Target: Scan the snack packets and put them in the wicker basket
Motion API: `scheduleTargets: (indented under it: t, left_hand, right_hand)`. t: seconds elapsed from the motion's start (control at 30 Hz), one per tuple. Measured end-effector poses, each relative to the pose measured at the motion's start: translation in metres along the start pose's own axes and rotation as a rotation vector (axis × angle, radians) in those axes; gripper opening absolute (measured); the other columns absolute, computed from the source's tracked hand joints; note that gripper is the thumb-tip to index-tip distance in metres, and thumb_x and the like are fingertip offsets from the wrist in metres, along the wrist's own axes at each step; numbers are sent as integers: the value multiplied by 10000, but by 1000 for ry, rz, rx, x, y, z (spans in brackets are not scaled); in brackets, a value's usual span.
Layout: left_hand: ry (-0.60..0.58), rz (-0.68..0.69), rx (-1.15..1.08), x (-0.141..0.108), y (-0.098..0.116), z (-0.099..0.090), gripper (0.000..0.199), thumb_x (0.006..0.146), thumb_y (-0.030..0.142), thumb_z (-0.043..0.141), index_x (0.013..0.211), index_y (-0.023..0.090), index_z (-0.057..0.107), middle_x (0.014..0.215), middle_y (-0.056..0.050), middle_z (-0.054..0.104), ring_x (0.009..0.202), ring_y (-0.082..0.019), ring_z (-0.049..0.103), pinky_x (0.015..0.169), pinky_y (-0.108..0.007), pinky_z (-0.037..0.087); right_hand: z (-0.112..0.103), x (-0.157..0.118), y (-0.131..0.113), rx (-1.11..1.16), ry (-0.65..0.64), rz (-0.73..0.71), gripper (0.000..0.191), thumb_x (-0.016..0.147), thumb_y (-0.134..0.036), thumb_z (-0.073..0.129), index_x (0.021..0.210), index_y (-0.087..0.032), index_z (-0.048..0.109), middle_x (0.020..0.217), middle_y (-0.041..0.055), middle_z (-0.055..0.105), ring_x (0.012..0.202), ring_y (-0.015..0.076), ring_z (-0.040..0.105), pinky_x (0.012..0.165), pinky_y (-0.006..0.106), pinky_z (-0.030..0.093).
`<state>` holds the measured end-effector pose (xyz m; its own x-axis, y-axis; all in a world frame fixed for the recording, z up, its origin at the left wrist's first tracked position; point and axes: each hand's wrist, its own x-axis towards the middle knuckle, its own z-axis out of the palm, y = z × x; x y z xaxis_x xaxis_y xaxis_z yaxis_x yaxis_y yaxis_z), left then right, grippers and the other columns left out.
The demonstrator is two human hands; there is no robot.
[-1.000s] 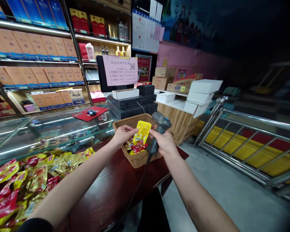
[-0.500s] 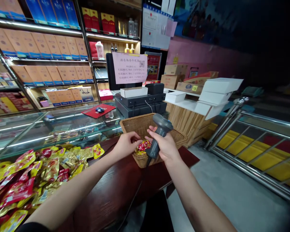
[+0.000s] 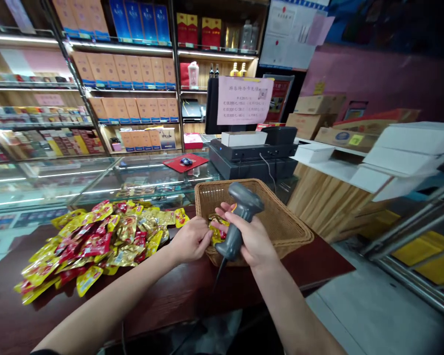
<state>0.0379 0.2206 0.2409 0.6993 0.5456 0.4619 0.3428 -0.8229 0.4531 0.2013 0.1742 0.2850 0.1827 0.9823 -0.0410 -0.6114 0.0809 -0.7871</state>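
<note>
Mainly: Snag, Slip and Spill Hazards

**Cord snag.** The handheld scanner [image 3: 240, 217] trails a cord [image 3: 218, 276] from the butt of its handle, down past the near rim of the wicker basket [image 3: 286, 212] at 12 o'clock. A wide swing of the scanner could catch the cord on that rim and jerk the basket.

**Dropped scanner.** The scanner's head stands high above the grip and appears top-heavy. A relaxed hold could let it tip onto the basket packets [image 3: 216, 230], which lie at the bottom of the basket, partly hidden by the hands.

**Spill.** A loose pile of foil packets [image 3: 103, 246] lies at 10 o'clock on the dark wood counter [image 3: 318, 268], just beside the left forearm [image 3: 133, 281]. A sideways sweep of that forearm could push packets over the near edge.

**Hand pose.** Both forearms reach forward and converge over the basket. The right hand [image 3: 257, 241] wraps the handle, its fingers closed and gripping the scanner. The left hand [image 3: 191, 240] sits over the basket's left rim at 11 o'clock, its fingers curled closed; whether they pinch a packet cannot be told.
</note>
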Motion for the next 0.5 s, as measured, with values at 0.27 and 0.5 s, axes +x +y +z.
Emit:
scheduleTargets:
  t: [0.27,0.5]
  left_hand:
    - [52,-98,73,-54,-4,-41,387,967,297,338,630,212,509,679,-64,527,718,-194,486,796,-354,399]
    - [299,-305,-184,-62,16,-61,242,920,349,502,950,224,706,988,-91,690,948,-216,613,912,-326,439]
  right_hand:
    - [37,-8,32,41,-64,134,385,568,-179,867,858,-178,613,1048,61,684,1040,293,669,774,468,634]
    - [47,-25,32,-79,-134,168,413,587,-254,859,911,-191,612,1002,52,698,754,181,683,561,282,589]
